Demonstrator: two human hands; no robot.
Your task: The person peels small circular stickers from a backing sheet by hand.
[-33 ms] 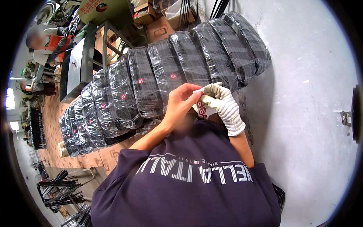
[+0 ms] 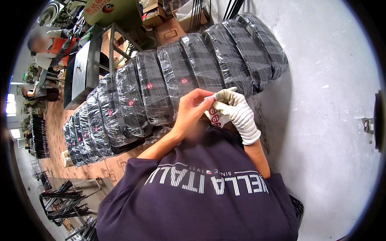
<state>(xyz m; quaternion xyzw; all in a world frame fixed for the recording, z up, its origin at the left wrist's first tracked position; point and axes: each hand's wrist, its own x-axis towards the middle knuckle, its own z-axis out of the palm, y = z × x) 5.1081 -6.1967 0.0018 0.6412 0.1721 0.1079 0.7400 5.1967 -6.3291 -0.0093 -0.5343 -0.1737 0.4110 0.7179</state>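
My bare left hand (image 2: 192,111) and my right hand (image 2: 236,109), in a white knitted glove, meet in front of my chest. A white strip of round red stickers (image 2: 215,118) hangs below the fingers of my right hand, which pinch its upper part. The thumb and forefinger of my left hand are closed on a small white edge at the strip's top, touching the gloved fingertips. Whether a sticker is loose there is hidden. Just beyond my hands stands a row of black bundles (image 2: 171,70) in clear plastic wrap; several carry a round red sticker (image 2: 150,86).
At the left, past the row, is a dark metal bench (image 2: 82,72), with two people farther back. Cardboard boxes (image 2: 155,14) stand at the far side. Black metal racks (image 2: 66,203) hold rods at the lower left. Grey floor (image 2: 321,120) stretches along the right.
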